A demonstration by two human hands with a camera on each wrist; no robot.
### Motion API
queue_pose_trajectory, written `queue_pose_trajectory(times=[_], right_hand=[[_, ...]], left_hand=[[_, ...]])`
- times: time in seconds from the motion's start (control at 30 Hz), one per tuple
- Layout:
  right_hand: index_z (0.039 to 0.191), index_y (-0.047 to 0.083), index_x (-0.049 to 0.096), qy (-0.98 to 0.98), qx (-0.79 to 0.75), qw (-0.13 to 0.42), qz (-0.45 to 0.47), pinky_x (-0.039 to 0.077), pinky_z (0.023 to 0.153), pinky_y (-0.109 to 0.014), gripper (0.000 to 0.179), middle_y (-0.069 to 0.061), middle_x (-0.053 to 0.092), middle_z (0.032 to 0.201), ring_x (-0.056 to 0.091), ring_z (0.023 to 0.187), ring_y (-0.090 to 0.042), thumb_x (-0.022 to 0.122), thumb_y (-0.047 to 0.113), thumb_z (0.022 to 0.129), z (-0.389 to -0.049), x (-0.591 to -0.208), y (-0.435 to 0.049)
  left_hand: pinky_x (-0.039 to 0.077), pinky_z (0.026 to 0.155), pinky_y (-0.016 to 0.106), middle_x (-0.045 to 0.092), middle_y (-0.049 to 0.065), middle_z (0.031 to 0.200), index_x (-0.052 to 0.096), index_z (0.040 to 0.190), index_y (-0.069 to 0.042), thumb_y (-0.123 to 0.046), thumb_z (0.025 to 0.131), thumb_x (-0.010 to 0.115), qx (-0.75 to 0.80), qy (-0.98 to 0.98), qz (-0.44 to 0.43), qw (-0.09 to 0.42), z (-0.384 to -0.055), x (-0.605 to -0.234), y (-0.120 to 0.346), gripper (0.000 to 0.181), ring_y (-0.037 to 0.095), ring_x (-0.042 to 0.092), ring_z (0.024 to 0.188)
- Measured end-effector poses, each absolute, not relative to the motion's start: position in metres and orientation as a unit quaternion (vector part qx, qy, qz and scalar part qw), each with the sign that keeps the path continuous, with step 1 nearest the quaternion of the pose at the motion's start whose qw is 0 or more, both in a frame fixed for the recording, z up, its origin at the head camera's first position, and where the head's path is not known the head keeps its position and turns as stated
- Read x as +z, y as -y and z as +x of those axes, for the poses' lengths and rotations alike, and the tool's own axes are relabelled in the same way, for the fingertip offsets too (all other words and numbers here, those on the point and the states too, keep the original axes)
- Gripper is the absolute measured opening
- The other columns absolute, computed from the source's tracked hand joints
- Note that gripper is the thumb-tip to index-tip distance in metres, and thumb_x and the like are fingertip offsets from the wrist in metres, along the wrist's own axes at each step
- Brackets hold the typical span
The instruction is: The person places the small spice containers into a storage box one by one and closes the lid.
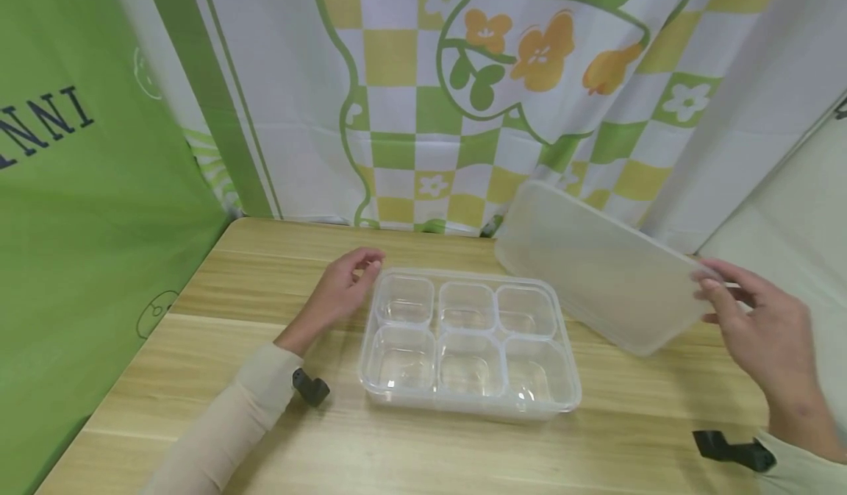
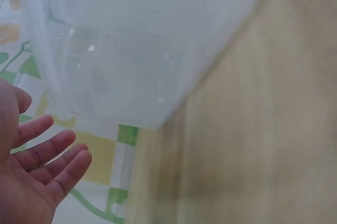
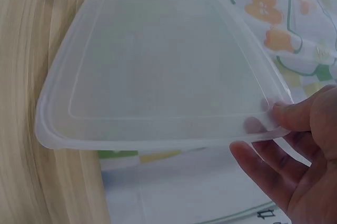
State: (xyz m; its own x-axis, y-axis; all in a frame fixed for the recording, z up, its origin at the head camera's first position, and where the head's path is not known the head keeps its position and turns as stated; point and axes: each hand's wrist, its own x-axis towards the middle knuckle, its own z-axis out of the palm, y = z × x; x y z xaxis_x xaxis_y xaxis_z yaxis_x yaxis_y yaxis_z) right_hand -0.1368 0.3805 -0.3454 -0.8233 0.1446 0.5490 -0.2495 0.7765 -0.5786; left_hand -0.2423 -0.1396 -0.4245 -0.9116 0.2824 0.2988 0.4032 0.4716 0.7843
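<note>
A clear plastic container [image 1: 470, 401] sits on the wooden table, with several square clear cups [image 1: 467, 307] set in two rows inside it. My right hand [image 1: 770, 326] pinches one corner of a translucent rectangular lid [image 1: 595, 274], thumb on one face and fingers behind. The lid is tilted up to the right of the container; in the right wrist view the lid [image 3: 168, 66] fills the middle. My left hand [image 1: 347, 282] is at the container's far left corner, fingers loosely bent and holding nothing. In the left wrist view its fingers [image 2: 55, 155] are spread beside the container wall [image 2: 121, 77].
The wooden table [image 1: 218, 362] runs under everything. A patterned curtain [image 1: 397, 112] hangs along its back edge, and a green cloth [image 1: 79, 260] hangs at the left. Black straps [image 1: 731, 451] are at both cuffs.
</note>
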Motion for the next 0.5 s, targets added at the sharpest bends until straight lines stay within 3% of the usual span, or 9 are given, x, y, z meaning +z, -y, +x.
queue_pose_trajectory(times=[0.3,0.5], right_hand=[[0.120,-0.008,0.069,0.856,0.409,0.316,0.012,0.052,0.067,-0.008,0.023,0.027,0.066,0.099,0.064,0.088,0.007,0.068,-0.001,0.098,-0.147,-0.338,-0.346],[0.116,-0.004,0.073,0.840,0.403,0.360,0.049,0.051,0.070,-0.007,0.021,0.004,0.071,0.107,0.064,0.094,0.004,0.069,-0.005,0.096,-0.154,-0.332,-0.315]], left_hand=[[0.056,0.085,0.040,0.066,0.013,0.111,0.061,0.133,0.002,-0.014,0.105,0.059,-0.482,0.841,-0.227,0.092,-0.252,-0.398,0.144,0.033,0.026,0.065,0.097],[0.055,0.089,0.043,0.067,0.014,0.112,0.057,0.143,-0.002,-0.021,0.106,0.059,-0.481,0.840,-0.240,0.068,-0.253,-0.372,0.146,0.041,0.029,0.066,0.102]])
